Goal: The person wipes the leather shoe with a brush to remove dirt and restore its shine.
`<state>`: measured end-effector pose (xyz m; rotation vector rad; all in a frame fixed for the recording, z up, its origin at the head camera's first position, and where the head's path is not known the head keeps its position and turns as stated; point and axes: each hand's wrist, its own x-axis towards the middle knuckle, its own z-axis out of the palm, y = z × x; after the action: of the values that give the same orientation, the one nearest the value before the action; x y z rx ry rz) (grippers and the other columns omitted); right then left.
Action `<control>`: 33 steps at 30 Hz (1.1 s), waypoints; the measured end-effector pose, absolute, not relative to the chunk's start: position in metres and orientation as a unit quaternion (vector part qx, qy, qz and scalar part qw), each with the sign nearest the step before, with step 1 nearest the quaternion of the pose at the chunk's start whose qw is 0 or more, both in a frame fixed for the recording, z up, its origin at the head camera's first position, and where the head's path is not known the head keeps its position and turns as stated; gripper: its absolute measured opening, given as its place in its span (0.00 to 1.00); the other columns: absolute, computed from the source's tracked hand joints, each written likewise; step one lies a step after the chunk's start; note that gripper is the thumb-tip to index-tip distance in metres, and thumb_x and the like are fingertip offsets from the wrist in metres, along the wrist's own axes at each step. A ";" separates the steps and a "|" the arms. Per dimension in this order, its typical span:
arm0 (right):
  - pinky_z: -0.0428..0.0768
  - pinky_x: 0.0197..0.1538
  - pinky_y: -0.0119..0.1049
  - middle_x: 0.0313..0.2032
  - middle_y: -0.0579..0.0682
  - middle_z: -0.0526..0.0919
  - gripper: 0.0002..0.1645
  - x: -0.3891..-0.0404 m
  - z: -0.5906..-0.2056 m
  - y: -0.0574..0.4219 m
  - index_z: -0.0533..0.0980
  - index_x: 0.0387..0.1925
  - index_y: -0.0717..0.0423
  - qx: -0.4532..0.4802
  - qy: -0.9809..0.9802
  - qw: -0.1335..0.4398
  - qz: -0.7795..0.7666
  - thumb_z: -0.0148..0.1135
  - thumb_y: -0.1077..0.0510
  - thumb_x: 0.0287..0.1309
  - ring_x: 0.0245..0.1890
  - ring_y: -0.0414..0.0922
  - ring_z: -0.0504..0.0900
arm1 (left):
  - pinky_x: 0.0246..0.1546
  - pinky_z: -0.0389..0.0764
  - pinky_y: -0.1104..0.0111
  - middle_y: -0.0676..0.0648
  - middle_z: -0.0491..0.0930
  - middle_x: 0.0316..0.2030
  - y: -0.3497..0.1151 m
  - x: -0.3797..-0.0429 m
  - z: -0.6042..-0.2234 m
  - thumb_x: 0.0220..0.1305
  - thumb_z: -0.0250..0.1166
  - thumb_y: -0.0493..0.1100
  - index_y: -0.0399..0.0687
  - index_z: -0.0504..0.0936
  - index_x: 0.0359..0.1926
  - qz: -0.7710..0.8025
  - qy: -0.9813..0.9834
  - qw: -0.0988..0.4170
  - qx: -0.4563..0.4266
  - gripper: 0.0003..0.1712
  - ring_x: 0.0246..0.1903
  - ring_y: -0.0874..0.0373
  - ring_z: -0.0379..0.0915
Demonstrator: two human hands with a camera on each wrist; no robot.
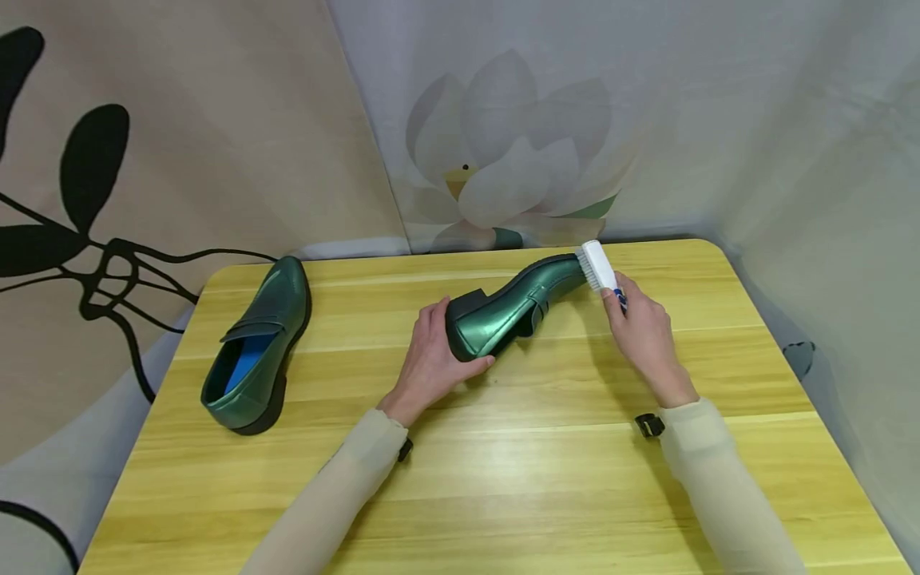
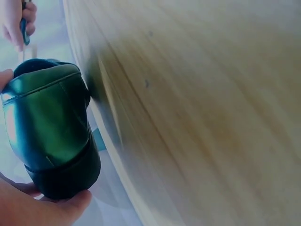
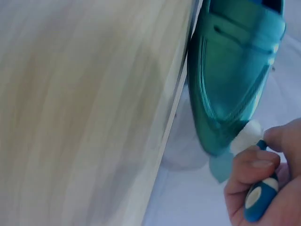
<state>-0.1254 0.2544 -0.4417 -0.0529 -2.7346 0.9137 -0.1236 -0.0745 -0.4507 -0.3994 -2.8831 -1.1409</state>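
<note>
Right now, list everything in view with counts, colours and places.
Held shoe: 1, green, far middle of table
Other shoe: 1, green, blue insole, table's left side
Brush: 1, white and blue, at held shoe's toe
Table: 1, yellow wood, under the hands
Flower print: 1, pale, centre of backdrop
Leaf print: 1, black, backdrop's left
Wrist devices: 2, black, at the cuffs
Sleeves: 2, cream, on forearms
Left hand: 1, bare, gripping held shoe
Right hand: 1, bare, gripping brush

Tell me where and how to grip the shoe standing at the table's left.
Pinch that shoe by its back rim, probably best from the near side: it stands upright on its sole, toe pointing away, and the open top leaves both faces of that rim reachable.
</note>
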 end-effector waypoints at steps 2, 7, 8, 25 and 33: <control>0.77 0.29 0.54 0.41 0.70 0.84 0.34 -0.126 -0.442 0.263 0.68 0.71 0.67 -0.039 -0.941 0.111 0.316 0.45 0.44 0.81 0.29 0.60 0.80 | 0.64 0.72 0.50 0.36 0.62 0.69 -0.075 -0.123 -0.451 0.47 0.81 0.64 0.38 0.56 0.79 -0.365 -0.922 0.010 -0.128 0.68 0.63 0.42 0.65; 0.68 0.22 0.42 0.30 0.61 0.78 0.37 -0.127 -0.444 0.280 0.67 0.71 0.69 -0.065 -0.941 0.058 0.327 0.39 0.42 0.82 0.21 0.51 0.71 | 0.64 0.72 0.49 0.36 0.62 0.69 -0.076 -0.123 -0.452 0.47 0.82 0.63 0.38 0.56 0.78 -0.364 -0.922 0.018 -0.133 0.68 0.63 0.42 0.65; 0.68 0.22 0.42 0.30 0.61 0.78 0.37 -0.127 -0.445 0.282 0.67 0.71 0.70 -0.067 -0.941 0.050 0.329 0.39 0.42 0.82 0.21 0.50 0.71 | 0.64 0.72 0.49 0.36 0.61 0.69 -0.076 -0.123 -0.452 0.47 0.82 0.63 0.39 0.56 0.78 -0.363 -0.922 0.019 -0.134 0.68 0.63 0.42 0.65; 0.69 0.20 0.42 0.33 0.64 0.80 0.38 -0.127 -0.444 0.283 0.66 0.71 0.69 -0.083 -0.937 0.052 0.336 0.38 0.41 0.82 0.20 0.50 0.72 | 0.62 0.73 0.50 0.35 0.62 0.68 -0.075 -0.122 -0.453 0.46 0.82 0.63 0.37 0.57 0.78 -0.352 -0.924 0.032 -0.142 0.68 0.62 0.41 0.65; 0.72 0.21 0.42 0.50 0.74 0.82 0.37 -0.124 -0.429 0.263 0.67 0.73 0.67 -0.045 -0.945 0.070 0.317 0.43 0.42 0.81 0.27 0.56 0.79 | 0.61 0.75 0.49 0.36 0.62 0.69 -0.072 -0.122 -0.449 0.46 0.83 0.62 0.38 0.58 0.77 -0.340 -0.927 0.041 -0.152 0.67 0.62 0.41 0.65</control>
<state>-0.1243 0.2631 -0.4290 -0.1353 -2.8434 0.9540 -0.1225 -0.0721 -0.4490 -0.4671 -2.8392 -1.0419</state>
